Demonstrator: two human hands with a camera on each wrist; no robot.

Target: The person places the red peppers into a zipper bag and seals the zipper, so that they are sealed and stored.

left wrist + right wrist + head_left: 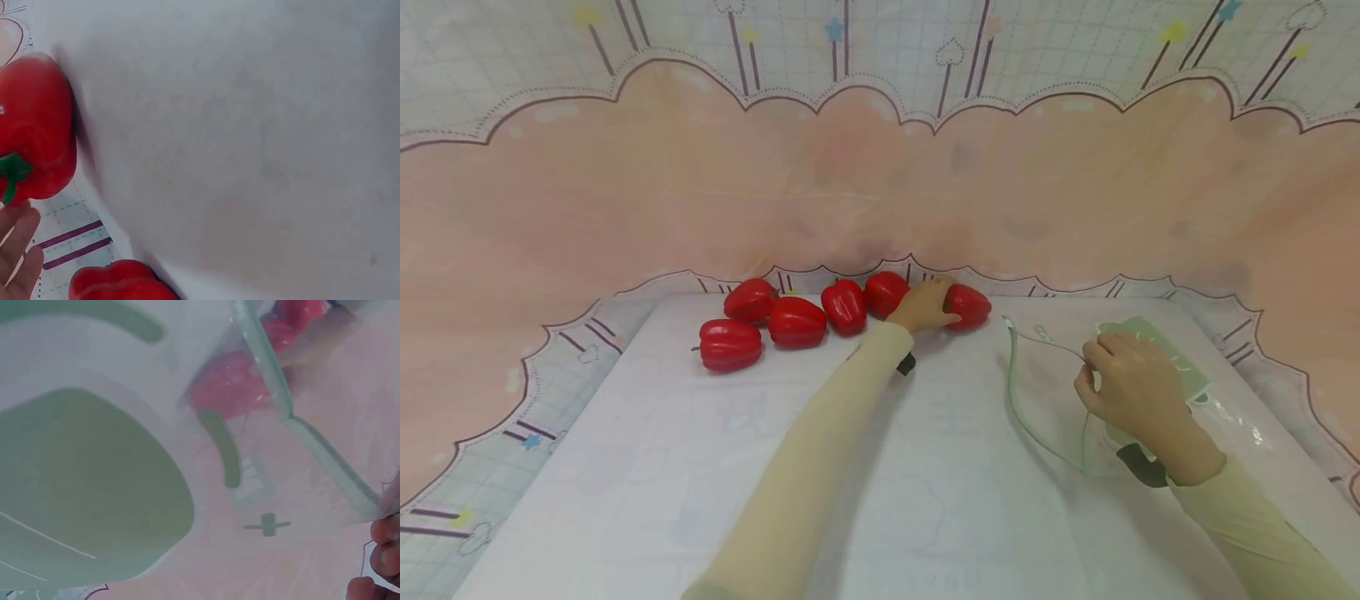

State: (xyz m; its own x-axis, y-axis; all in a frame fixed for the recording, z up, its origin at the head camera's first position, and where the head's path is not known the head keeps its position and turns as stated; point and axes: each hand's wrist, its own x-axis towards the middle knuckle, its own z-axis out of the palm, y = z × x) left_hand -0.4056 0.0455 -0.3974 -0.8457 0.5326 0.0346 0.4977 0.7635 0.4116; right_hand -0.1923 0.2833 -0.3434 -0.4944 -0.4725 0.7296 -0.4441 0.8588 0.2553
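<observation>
My left hand reaches to the back of the table, at the stem end of the rightmost red bell pepper. Its thumb lies in front of the pepper and the fingers behind. In the left wrist view the extended fingers come right up to the pepper below its green stem. On the right, my right hand pinches the edge of a clear plastic bag with green print and a green strip along its mouth. The mouth is spread apart.
Several more red bell peppers stand left of my left hand, among them one close beside it and one farthest left. A white sheet covers the table. A patterned pink cloth hangs behind it.
</observation>
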